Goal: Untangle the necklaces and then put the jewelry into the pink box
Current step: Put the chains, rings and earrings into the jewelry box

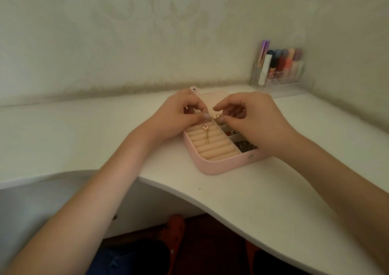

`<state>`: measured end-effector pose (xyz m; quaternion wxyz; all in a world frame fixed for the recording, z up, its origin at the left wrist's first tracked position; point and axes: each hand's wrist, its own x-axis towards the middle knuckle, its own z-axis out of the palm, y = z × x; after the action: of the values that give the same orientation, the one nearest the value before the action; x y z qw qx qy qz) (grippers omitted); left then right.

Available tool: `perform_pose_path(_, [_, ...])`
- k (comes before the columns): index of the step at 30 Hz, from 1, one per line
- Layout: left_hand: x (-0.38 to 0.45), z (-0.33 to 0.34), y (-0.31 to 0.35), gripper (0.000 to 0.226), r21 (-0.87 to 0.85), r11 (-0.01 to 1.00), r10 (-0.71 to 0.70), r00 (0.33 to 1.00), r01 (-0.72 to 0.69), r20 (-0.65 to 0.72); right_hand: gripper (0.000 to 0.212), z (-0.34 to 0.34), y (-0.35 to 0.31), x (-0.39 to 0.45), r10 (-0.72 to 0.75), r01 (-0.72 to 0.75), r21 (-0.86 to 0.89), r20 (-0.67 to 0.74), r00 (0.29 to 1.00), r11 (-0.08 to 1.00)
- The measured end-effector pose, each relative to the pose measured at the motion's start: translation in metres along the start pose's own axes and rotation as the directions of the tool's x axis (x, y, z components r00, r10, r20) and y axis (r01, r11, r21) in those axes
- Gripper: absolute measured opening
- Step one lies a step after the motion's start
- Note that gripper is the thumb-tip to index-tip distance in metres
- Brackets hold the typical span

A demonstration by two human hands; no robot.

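The pink box (212,166) lies open on the white desk, its beige ring rolls (214,146) on the left and small compartments on the right. My left hand (179,114) and my right hand (252,118) hover over the box, fingertips pinched on a gold necklace with pink beads (215,116) stretched between them. Its lower part, with a thin gold pendant (206,136), hangs down onto the ring rolls. A dark beaded piece (245,145) fills the near right compartment, and a small reddish item (230,133) lies in the one behind it.
A clear organizer (277,70) holding lipsticks and tubes stands in the back right corner against the wall. The desk (263,201) has a curved front edge. The box's lid (210,97) lies open behind my hands. Below the desk a reddish chair part shows.
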<state>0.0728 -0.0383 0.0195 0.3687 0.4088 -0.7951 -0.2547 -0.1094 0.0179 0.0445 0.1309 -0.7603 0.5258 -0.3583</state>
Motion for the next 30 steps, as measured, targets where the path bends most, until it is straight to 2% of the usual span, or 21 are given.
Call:
perform_pose_path(4, [0.004, -0.007, 0.009, 0.016, 0.13, 0.991, 0.024, 0.994, -0.037, 0.103, 0.021, 0.002, -0.001, 0.0, -0.012, 0.012, -0.015, 0.026, 1.0, 1.0])
perform_pose_path(6, [0.009, -0.012, 0.017, 0.018, 0.178, 0.984, -0.033, 0.985, 0.002, 0.171, 0.021, 0.001, -0.002, -0.001, -0.013, 0.013, -0.01, 0.046, 0.999, 1.0])
perform_pose_path(9, [0.019, -0.016, 0.024, 0.009, 0.237, 0.968, -0.141, 0.956, 0.079, 0.256, 0.023, 0.002, -0.004, -0.003, -0.02, 0.022, -0.025, 0.067, 0.998, 0.999])
perform_pose_path(16, [0.034, -0.021, 0.03, 0.026, 0.18, 0.937, -0.347, 0.864, 0.3, 0.365, 0.029, 0.003, -0.007, -0.007, -0.044, 0.046, -0.016, 0.092, 0.995, 0.999])
perform_pose_path(22, [0.039, -0.022, 0.028, 0.021, 0.147, 0.921, -0.388, 0.803, 0.361, 0.453, 0.028, -0.001, -0.017, -0.011, 0.002, 0.009, -0.106, 0.098, 0.995, 0.994])
perform_pose_path(30, [0.041, -0.023, 0.021, 0.022, 0.106, 0.929, -0.359, 0.798, 0.354, 0.484, 0.026, -0.006, -0.022, -0.013, 0.06, -0.039, -0.113, 0.186, 0.981, 0.993])
